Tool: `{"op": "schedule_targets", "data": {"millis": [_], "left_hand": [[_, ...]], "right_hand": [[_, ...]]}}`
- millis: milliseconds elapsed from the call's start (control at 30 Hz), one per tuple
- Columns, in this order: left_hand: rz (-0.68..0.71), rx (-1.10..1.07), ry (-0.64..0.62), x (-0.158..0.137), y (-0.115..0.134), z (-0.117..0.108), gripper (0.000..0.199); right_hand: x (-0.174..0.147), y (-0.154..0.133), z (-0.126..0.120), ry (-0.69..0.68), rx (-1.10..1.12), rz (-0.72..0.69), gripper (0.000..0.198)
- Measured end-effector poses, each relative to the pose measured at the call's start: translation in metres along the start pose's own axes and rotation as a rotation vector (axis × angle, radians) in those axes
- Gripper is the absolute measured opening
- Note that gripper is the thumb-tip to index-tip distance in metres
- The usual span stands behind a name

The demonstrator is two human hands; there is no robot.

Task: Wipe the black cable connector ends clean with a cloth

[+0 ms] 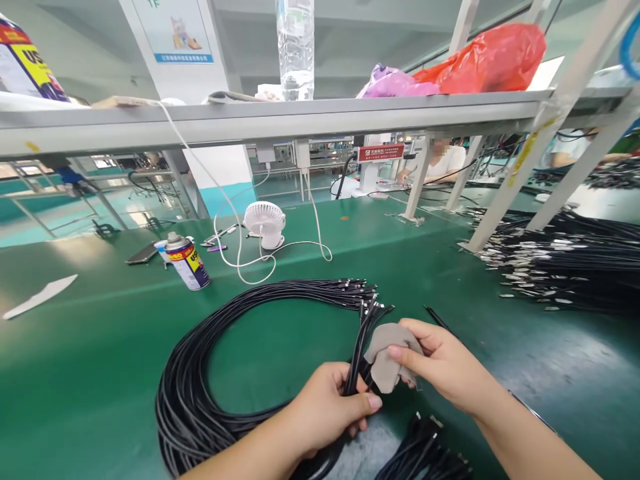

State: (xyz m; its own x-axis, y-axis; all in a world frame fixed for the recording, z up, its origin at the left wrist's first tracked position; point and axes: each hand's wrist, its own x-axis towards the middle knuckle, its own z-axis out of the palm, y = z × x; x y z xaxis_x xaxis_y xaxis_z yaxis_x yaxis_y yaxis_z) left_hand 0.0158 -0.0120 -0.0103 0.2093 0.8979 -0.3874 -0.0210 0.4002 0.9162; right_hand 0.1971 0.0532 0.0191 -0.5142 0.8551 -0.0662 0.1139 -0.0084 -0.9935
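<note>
My left hand (333, 407) is closed round a small bunch of black cables (357, 353), whose plug ends point up and away from me. Pinched in my right hand (445, 363) is a folded grey cloth (393, 353), just right of the bunch; whether it touches the cables I cannot tell. A big loop of black cables (195, 367) curves across the green table on the left, with its metal plugs gathered near the middle. Close to me at the bottom lies another bundle of cables (420, 450), its connectors showing.
A spray can (187, 261), a small white fan (266, 223) and a white cord (240, 250) stand or lie beyond the loop. A large cable pile (565, 260) fills the right side. Overhead runs a shelf (300, 123) holding a bottle (296, 53). A person (447, 160) sits opposite.
</note>
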Motion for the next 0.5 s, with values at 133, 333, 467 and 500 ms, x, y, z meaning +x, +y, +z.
{"op": "schedule_targets", "data": {"millis": [133, 333, 467, 500], "left_hand": [[-0.005, 0.013, 0.000, 0.0023, -0.0040, -0.0005, 0.033], [0.009, 0.023, -0.007, 0.0028, -0.0064, -0.0005, 0.032], [0.016, 0.021, -0.013, 0.0029, -0.0061, -0.0007, 0.033], [0.014, 0.016, -0.014, 0.0028, -0.0057, -0.0006, 0.034]], "right_hand": [[0.0000, 0.0037, -0.0033, -0.057, 0.027, -0.056, 0.049], [0.0002, 0.0074, -0.0091, 0.032, -0.040, -0.062, 0.047], [0.0008, 0.0087, -0.0046, 0.049, -0.081, -0.116, 0.044], [0.0011, 0.0084, -0.0027, 0.051, -0.088, -0.129, 0.043]]}}
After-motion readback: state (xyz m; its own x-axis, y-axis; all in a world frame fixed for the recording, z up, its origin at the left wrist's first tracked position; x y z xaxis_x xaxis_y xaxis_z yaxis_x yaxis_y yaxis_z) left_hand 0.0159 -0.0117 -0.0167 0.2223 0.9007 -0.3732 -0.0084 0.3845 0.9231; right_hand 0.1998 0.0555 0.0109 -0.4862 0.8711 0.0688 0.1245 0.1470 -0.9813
